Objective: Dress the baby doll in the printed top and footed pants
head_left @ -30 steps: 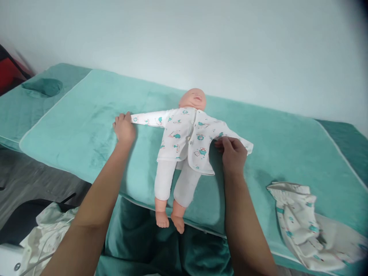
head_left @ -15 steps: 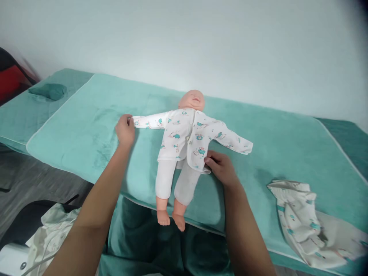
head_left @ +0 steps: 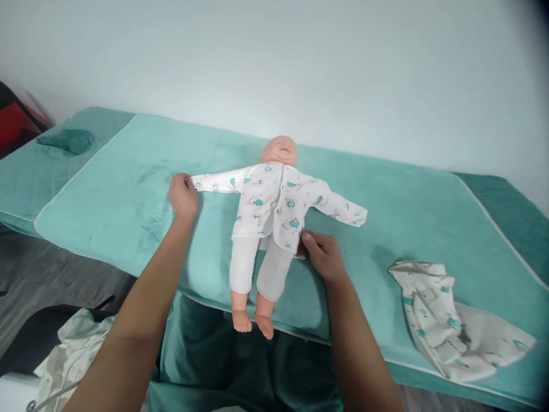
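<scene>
A baby doll [head_left: 279, 150] lies on its back on a teal towel [head_left: 128, 194], feet over the front edge. It wears a white printed shirt [head_left: 274, 206] with both sleeves spread out, and white trousers [head_left: 246, 260]. My left hand [head_left: 183, 194] pinches the cuff of the sleeve stretched to the left. My right hand [head_left: 322, 254] grips the lower hem of the shirt by the doll's hip.
A crumpled white printed garment [head_left: 446, 326] lies on the towel at the right. A dark teal bundle [head_left: 66, 140] sits at the far left. More pale cloth [head_left: 72, 343] lies on the floor at lower left. A plain wall runs behind the bed.
My right hand has left the right sleeve and moved down and left to the shirt's lower hem. My left hand has stayed at the left cuff.
</scene>
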Tool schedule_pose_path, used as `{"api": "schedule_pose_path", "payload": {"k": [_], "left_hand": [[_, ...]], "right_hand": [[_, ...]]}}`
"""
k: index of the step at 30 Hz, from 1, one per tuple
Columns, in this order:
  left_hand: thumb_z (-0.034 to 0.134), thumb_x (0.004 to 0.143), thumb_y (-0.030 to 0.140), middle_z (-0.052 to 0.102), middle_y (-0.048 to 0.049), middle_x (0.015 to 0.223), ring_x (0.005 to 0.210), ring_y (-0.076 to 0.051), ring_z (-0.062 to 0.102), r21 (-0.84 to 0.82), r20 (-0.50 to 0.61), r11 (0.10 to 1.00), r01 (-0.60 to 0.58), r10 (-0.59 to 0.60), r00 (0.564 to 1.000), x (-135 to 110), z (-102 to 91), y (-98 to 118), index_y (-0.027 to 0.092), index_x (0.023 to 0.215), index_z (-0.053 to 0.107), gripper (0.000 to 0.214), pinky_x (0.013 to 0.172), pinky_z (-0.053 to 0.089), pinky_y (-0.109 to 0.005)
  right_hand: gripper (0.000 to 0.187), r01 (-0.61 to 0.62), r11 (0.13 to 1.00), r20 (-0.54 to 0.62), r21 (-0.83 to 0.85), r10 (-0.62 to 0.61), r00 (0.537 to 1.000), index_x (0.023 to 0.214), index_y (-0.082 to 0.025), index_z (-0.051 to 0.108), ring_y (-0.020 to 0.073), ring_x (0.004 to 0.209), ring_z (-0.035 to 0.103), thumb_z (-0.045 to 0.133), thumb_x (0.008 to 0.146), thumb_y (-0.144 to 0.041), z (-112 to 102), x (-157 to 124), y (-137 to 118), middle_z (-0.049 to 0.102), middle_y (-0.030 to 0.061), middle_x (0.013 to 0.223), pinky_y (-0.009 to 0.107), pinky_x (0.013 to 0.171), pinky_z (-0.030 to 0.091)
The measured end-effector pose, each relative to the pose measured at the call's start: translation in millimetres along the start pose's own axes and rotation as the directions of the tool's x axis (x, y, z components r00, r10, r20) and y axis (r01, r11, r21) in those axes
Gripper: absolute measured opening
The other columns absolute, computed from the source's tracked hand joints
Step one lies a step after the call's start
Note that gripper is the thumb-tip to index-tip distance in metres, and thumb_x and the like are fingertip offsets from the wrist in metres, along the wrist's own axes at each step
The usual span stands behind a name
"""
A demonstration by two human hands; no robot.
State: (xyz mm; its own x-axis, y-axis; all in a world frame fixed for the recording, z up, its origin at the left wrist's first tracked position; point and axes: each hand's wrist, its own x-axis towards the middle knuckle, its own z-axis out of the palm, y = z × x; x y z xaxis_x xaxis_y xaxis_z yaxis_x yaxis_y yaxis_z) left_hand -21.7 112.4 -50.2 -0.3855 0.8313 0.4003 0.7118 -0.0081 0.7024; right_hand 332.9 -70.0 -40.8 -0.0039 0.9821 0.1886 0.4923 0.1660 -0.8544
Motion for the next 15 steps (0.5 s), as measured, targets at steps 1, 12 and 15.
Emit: {"api": "schedule_pose_path", "payload": {"k": [1,12,15], "left_hand": [[0.044,0.096,0.019,0.065,-0.0109,0.108,0.107,-0.025,0.059,0.005,-0.020,1.000,-0.017,0.017,1.000,-0.9,-1.4,1.1,0.021,0.103,0.062,0.020,0.097,0.045,-0.041],[0.039,0.105,0.045,0.076,-0.0082,0.120,0.112,-0.026,0.069,-0.426,0.440,0.867,-0.258,0.447,0.779,-87.3,1.4,58.3,0.025,0.117,0.073,0.041,0.099,0.051,-0.042],[0.046,0.102,0.054,0.074,-0.0092,0.128,0.121,-0.027,0.067,-0.530,0.483,0.843,-0.093,0.391,0.783,-90.0,3.5,65.1,0.023,0.123,0.072,0.046,0.108,0.050,-0.044]], "right_hand": [[0.054,-0.023,1.000,-0.076,0.014,0.024,0.997,0.064,-0.023,0.063,0.0185,0.060,0.058,0.050,0.100,-0.060,0.7,0.6,2.1,0.065,0.0023,0.063,0.033,0.061,0.044],[0.042,-0.013,0.978,-0.213,0.207,0.058,0.975,0.124,-0.026,0.064,0.0248,0.113,0.065,0.065,0.094,-0.056,13.9,26.8,13.1,0.071,0.0085,0.123,0.044,0.102,0.051],[0.045,0.009,0.967,-0.182,0.254,0.038,0.983,0.127,-0.027,0.063,0.0254,0.124,0.062,0.063,0.095,-0.057,14.6,31.1,10.6,0.068,0.0085,0.132,0.045,0.110,0.048]]}}
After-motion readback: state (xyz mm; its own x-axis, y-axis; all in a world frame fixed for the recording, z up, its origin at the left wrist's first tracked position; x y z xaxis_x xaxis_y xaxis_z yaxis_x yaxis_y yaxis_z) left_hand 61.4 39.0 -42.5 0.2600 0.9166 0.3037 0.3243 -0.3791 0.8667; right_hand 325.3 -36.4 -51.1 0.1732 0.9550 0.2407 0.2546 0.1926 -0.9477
